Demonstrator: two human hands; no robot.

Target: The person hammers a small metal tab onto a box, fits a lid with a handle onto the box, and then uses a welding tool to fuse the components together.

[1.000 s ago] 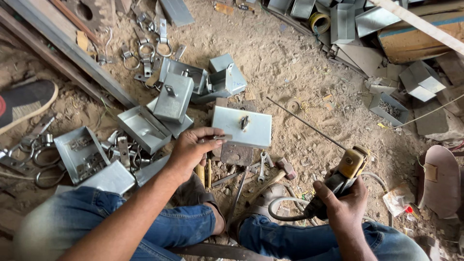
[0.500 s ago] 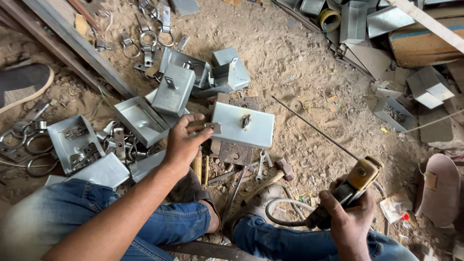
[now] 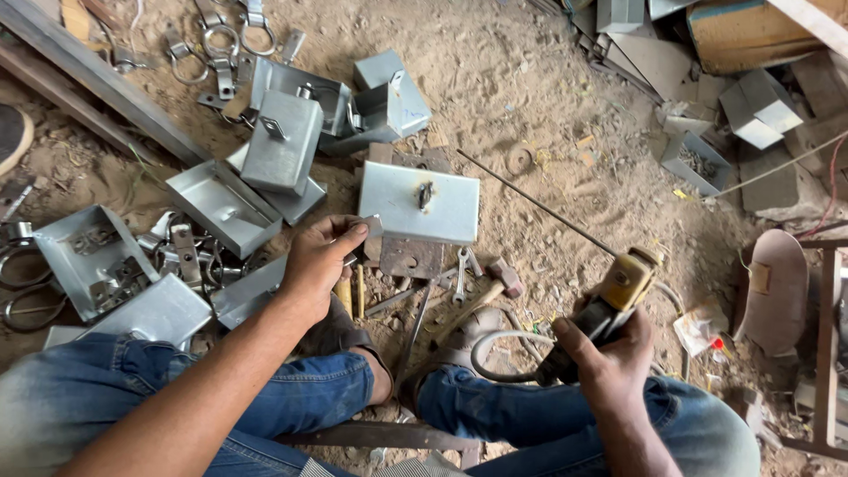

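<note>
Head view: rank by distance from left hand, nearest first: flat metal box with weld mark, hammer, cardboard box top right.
From the left hand:
1. Flat metal box with weld mark, just right of the fingertips, nearly touching.
2. Hammer, on the dirt further right, between the knees.
3. Cardboard box, far off in the top right corner.

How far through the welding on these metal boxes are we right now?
Done: the grey box lid shows a dark weld spot. In hand: right hand grips the electrode holder, rod raised; left hand touches the lid's corner. Left: several open boxes lie alongside.
</note>
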